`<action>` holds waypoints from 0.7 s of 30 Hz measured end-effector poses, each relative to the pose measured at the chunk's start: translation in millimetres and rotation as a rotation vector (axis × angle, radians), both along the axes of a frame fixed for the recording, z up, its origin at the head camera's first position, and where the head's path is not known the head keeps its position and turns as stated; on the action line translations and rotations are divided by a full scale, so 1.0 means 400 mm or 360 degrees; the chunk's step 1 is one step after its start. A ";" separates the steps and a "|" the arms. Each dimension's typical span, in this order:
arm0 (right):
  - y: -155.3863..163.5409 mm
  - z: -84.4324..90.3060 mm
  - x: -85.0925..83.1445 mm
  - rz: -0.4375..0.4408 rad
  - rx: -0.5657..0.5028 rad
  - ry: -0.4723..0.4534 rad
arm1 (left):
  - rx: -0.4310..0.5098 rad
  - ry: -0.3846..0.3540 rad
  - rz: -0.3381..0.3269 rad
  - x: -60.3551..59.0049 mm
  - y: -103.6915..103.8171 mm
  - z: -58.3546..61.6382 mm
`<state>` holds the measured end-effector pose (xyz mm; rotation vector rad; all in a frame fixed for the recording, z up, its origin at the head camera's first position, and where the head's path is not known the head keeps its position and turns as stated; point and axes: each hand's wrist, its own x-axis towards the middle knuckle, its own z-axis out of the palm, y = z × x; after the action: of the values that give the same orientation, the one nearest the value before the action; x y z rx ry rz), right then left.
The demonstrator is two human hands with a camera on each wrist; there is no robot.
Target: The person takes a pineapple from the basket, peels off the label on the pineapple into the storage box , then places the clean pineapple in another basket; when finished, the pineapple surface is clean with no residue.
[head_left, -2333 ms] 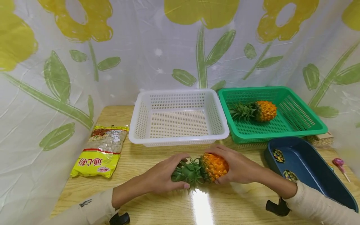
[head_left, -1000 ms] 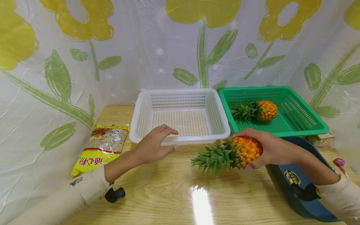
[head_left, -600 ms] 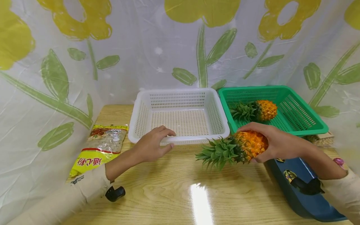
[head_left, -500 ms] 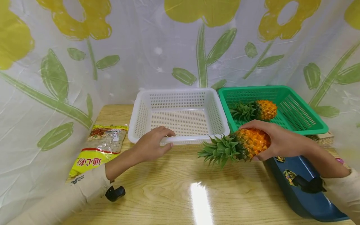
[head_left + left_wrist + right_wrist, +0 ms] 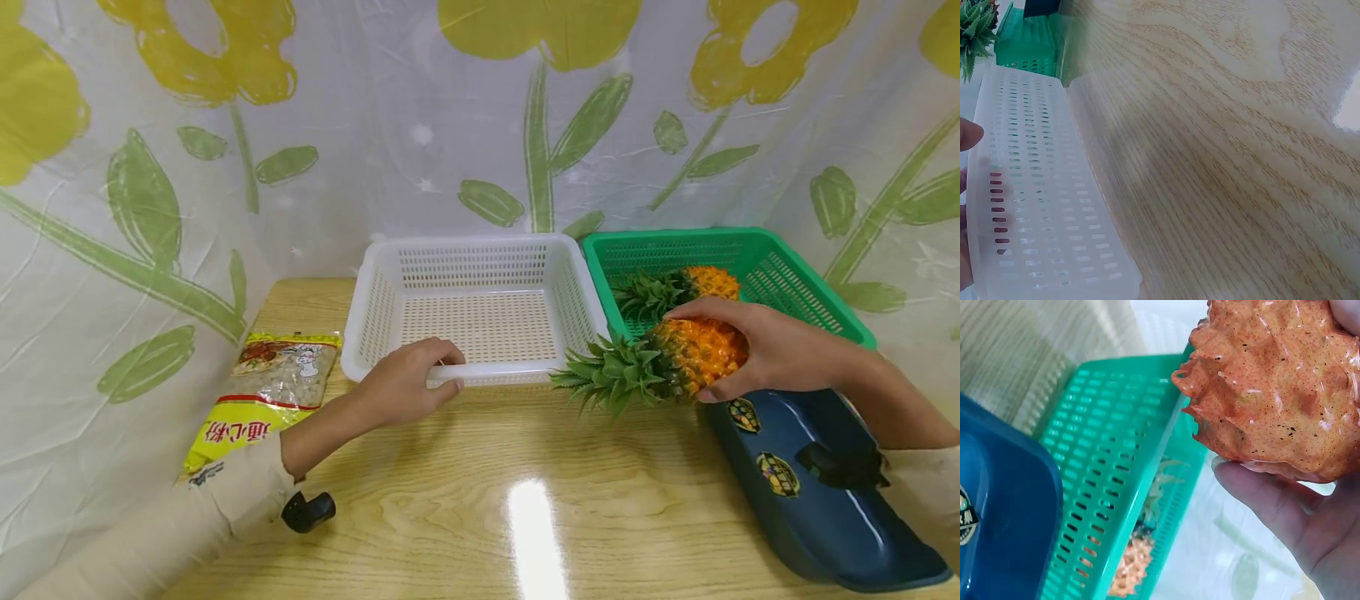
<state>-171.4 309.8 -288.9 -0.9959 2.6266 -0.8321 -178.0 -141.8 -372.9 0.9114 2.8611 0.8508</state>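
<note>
My right hand grips a small orange pineapple by its fruit end, its green leafy crown pointing left. In the head view this pineapple overlaps the front rim of the green basket; the right wrist view has its knobbly orange skin close up above that rim. A second pineapple lies on its side inside the green basket, partly covered by the held one. My left hand holds the front rim of the white basket, fingers over the inside and thumb outside. Its fingers show at the wall.
A dark blue tray with stickers stands at the front right, under my right forearm. On the left lies a yellow pasta bag. Behind both baskets hangs a flower-printed curtain. The wooden table reflects a bright light.
The pineapple left the table in my right hand and moved right and back to the green basket. My left hand let go of its crown and moved to the white basket's rim.
</note>
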 end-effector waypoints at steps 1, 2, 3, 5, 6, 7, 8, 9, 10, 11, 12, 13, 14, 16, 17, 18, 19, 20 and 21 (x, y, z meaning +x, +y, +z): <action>0.003 0.002 -0.003 -0.0003 0.0009 0.0001 | 0.0001 -0.0005 0.0003 0.000 0.000 0.001; 0.007 0.004 -0.006 -0.0012 0.0019 -0.0004 | 0.0003 -0.0012 0.0004 -0.001 -0.001 0.002; 0.010 0.005 -0.009 -0.0023 0.0024 -0.0015 | 0.0006 -0.0017 0.0000 -0.001 -0.002 0.003; 0.017 0.008 -0.016 -0.0041 0.0044 -0.0027 | 0.0009 -0.0039 0.0000 -0.004 -0.003 0.002; 0.021 0.010 -0.018 -0.0049 0.0053 -0.0037 | 0.0015 -0.0055 -0.0001 -0.005 -0.003 0.002; 0.024 0.012 -0.021 -0.0055 0.0063 -0.0036 | 0.0016 -0.0073 0.0003 -0.006 -0.003 0.002; 0.027 0.013 -0.022 -0.0061 0.0071 -0.0029 | 0.0017 -0.0090 0.0006 -0.007 -0.003 0.002; 0.031 0.015 -0.023 -0.0066 0.0074 -0.0028 | 0.0017 -0.0106 0.0009 -0.007 -0.003 0.001; 0.034 0.016 -0.025 -0.0074 0.0077 -0.0029 | 0.0016 -0.0126 0.0017 -0.008 -0.003 0.001; 0.037 0.018 -0.026 -0.0078 0.0075 -0.0023 | 0.0015 -0.0141 0.0022 -0.008 -0.002 0.001; 0.040 0.019 -0.027 -0.0084 0.0067 -0.0023 | 0.0013 -0.0150 0.0026 -0.009 -0.002 0.001; 0.044 0.021 -0.029 -0.0090 0.0055 -0.0028 | 0.0008 -0.0155 0.0031 -0.009 -0.002 0.001; 0.047 0.023 -0.031 -0.0089 0.0042 -0.0032 | 0.0005 -0.0155 0.0031 -0.010 -0.002 0.001; 0.055 0.025 -0.038 -0.0091 0.0025 -0.0033 | 0.0005 -0.0155 0.0035 -0.010 -0.002 0.001; 0.059 0.026 -0.042 -0.0095 0.0019 -0.0025 | 0.0003 -0.0151 0.0037 -0.010 -0.002 0.002; 0.063 0.027 -0.047 -0.0104 0.0020 -0.0014 | 0.0003 -0.0147 0.0040 -0.010 -0.003 0.003; 0.068 0.028 -0.051 -0.0112 0.0018 -0.0010 | 0.0004 -0.0144 0.0041 -0.010 -0.003 0.004; 0.072 0.028 -0.055 -0.0124 0.0023 0.0015 | 0.0004 -0.0142 0.0042 -0.009 -0.003 0.005; 0.077 0.029 -0.059 -0.0145 0.0025 0.0019 | 0.0005 -0.0141 0.0043 -0.009 -0.004 0.006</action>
<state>-195.2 340.5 -277.5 -0.8859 2.7019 -0.8263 -181.5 -143.4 -370.7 0.8154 2.8032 0.8755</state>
